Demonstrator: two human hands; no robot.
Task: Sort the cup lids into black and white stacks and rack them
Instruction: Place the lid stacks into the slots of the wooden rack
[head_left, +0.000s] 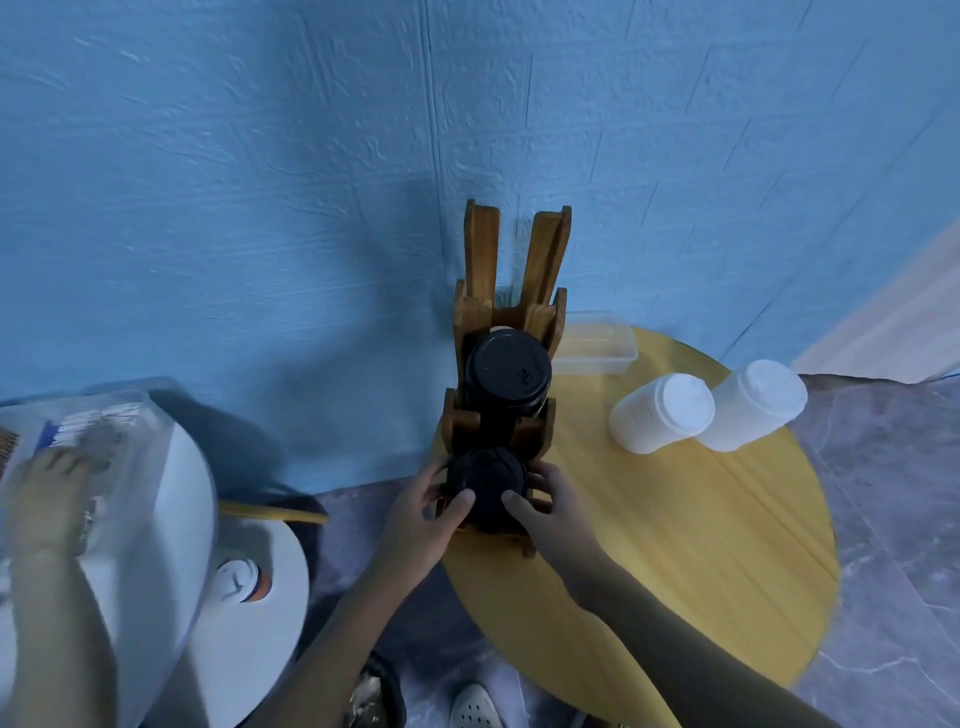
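A tiered wooden rack (511, 291) stands at the left edge of a round yellow table (675, 519). A stack of black lids (508, 375) fills its middle tier. In the lowest tier sits a second black lid stack (485, 486), gripped from both sides: my left hand (423, 512) on its left, my right hand (550, 512) on its right, thumbs pressed on top. Two stacks of white lids (660, 413) (753, 405) lie on their sides on the table, right of the rack. The rack's upper tiers hold nothing.
A clear plastic box (605, 348) sits behind the rack by the blue wall. At the left, another person's hand (54, 483) reaches into a clear container on a white round table (182, 519). A small white-and-orange bottle (241, 579) lies on a lower white shelf. Shoes show below.
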